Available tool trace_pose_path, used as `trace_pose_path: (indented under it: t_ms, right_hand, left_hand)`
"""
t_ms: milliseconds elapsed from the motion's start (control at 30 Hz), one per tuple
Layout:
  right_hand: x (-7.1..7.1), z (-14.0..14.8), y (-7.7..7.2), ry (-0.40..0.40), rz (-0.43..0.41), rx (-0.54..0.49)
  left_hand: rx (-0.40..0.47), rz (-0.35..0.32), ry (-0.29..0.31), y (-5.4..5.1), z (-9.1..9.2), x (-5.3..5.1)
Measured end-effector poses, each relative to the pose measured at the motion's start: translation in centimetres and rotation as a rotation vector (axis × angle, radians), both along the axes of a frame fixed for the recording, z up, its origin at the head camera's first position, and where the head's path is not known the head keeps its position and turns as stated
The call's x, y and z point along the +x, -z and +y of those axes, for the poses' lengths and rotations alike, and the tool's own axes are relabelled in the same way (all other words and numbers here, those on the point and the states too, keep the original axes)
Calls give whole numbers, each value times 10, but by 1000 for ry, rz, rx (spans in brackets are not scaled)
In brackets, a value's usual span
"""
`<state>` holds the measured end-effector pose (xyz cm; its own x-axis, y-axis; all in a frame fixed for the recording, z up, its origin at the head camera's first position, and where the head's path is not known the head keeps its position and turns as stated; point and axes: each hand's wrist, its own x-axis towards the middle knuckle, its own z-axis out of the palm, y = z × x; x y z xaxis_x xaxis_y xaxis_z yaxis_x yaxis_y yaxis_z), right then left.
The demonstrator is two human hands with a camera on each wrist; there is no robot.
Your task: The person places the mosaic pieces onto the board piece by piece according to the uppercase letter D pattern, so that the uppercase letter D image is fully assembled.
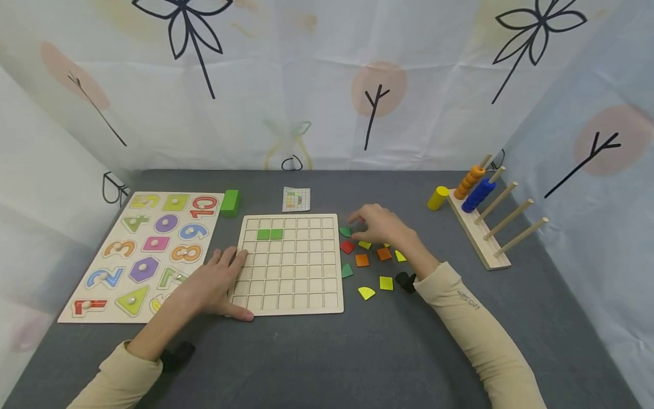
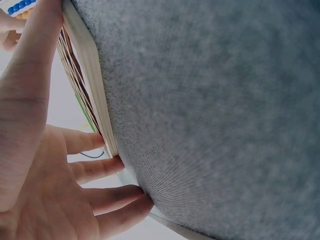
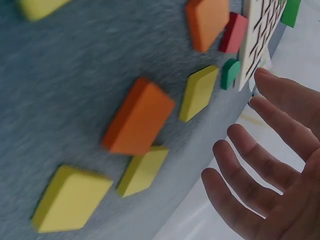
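Note:
A pale wooden grid board lies flat on the dark table, with two green squares side by side in its upper rows. My left hand rests against the board's left side, fingers spread along that edge and thumb at the near corner. In the left wrist view the fingers look nearly straight. Over the loose pieces right of the board hovers my right hand, its fingers loosely bent and holding nothing. Beneath and around it lie a green piece, a red piece, orange pieces and yellow pieces.
A number-and-shape puzzle board lies at left, partly under my left forearm. Behind it is a green block. A small pattern card lies beyond the grid. At right stand a peg rack with beads and a yellow cylinder.

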<state>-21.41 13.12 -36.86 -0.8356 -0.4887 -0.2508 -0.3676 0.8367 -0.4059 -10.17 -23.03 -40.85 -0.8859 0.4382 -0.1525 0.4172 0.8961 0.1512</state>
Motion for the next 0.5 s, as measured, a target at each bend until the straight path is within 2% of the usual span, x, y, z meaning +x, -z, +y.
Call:
trace_pose_path:
  t_ms: [500]
  right_hand:
    - [11,18,12,-3,-24,35]
  left_hand:
    - [-6,-27,-7,-1,1,-1]
